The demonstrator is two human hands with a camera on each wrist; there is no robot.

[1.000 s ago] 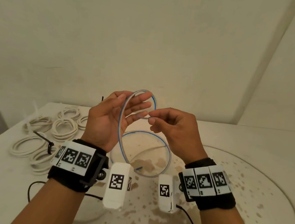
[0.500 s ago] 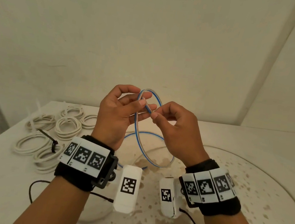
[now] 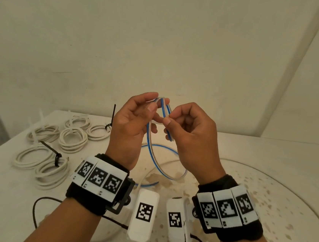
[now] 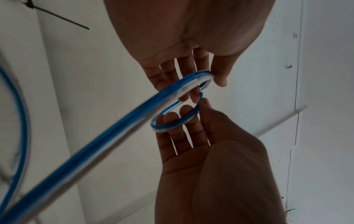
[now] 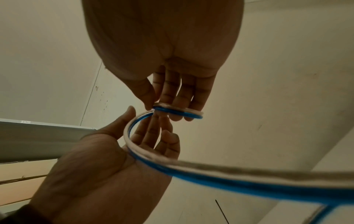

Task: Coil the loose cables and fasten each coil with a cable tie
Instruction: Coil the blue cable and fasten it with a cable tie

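A flat blue-and-clear cable (image 3: 163, 146) is held up over the table between both hands. My left hand (image 3: 154, 103) pinches the top of a small loop between thumb and fingers; the left wrist view shows that pinch on the cable (image 4: 114, 128). My right hand (image 3: 170, 118) pinches the other side of the loop with thumb and forefinger, the remaining fingers curled. In the right wrist view the cable (image 5: 229, 174) crosses my left palm (image 5: 86, 166). Its slack hangs down in a wider loop to the table.
Several white cable coils (image 3: 73, 139) lie at the table's left; one coil (image 3: 31, 156) carries a black tie (image 3: 57, 159), and another black tie (image 3: 113, 115) sticks up from a far coil. A stained round pane (image 3: 285, 195) covers the table's right. A thin black wire (image 3: 34, 212) trails near my left forearm.
The upper loop has shrunk from a wide ring to a narrow one. My left fingers went from straight to curled onto the cable, and both hands drew closer together.
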